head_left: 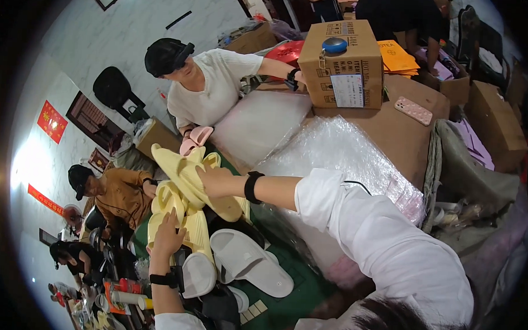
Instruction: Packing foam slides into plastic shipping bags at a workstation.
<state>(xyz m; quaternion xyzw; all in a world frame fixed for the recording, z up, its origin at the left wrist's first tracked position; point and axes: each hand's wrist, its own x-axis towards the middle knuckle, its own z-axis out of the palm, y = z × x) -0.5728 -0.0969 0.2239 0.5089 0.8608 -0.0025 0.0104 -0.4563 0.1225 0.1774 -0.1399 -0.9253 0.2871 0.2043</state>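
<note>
A cluster of pale yellow slippers (195, 229) lies bunched over the green table surface (297, 294). My right hand (214, 182) is closed around the upper yellow slipper (174, 167), which is tilted across the others. Just left and below, my left hand (167, 234) grips another yellow slipper (168, 196) near its strap; part of its fingers is hidden. Grey slippers (252, 263) lie below the yellow ones, and a black slipper (221, 309) is close to my left wrist. Beyond my hands, a co-worker's hand is near a pink slipper (196, 139).
Clear plastic and bubble wrap (345, 162) cover the table's middle. A cardboard box (342, 69) carries a blue-topped round object (334, 46). A phone in a pink case (413, 111) lies on cardboard. Across the table stands a co-worker in white (211, 84); other people work further left.
</note>
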